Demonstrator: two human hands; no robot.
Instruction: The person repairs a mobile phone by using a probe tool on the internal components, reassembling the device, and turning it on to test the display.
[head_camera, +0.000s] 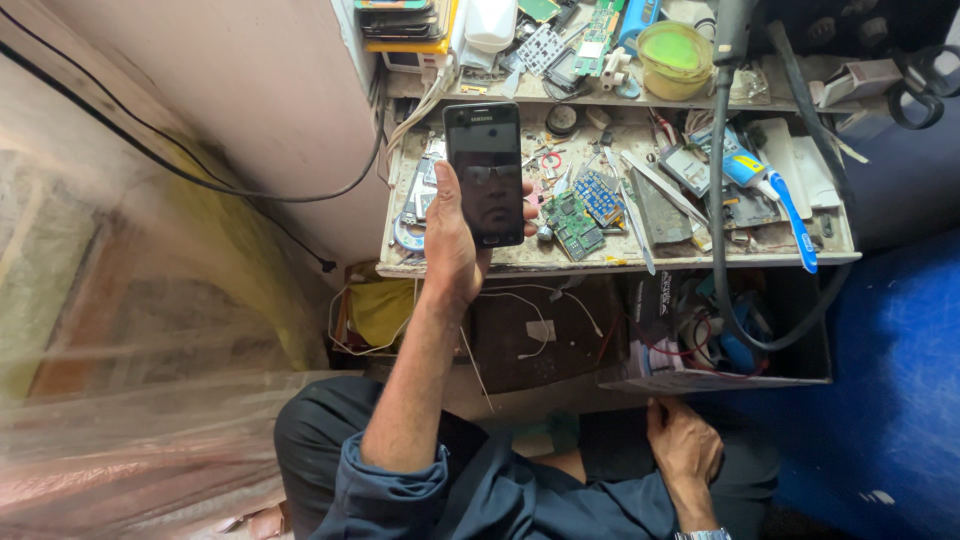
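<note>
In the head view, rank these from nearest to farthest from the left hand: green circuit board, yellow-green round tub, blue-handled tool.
From the left hand, which holds the black smartphone:
1. Green circuit board, just right, on the bench.
2. Yellow-green round tub, upper right, on the shelf.
3. Blue-handled tool, far right.

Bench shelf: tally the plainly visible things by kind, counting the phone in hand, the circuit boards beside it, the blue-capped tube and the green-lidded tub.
Black phone, held up in the left hand: 1
Circuit boards, one green, one blue: 2
Blue-capped tube: 1
Green-lidded tub: 1
Total: 5
The right hand holds nothing. Smaller clutter is too jumbled to count.
</note>
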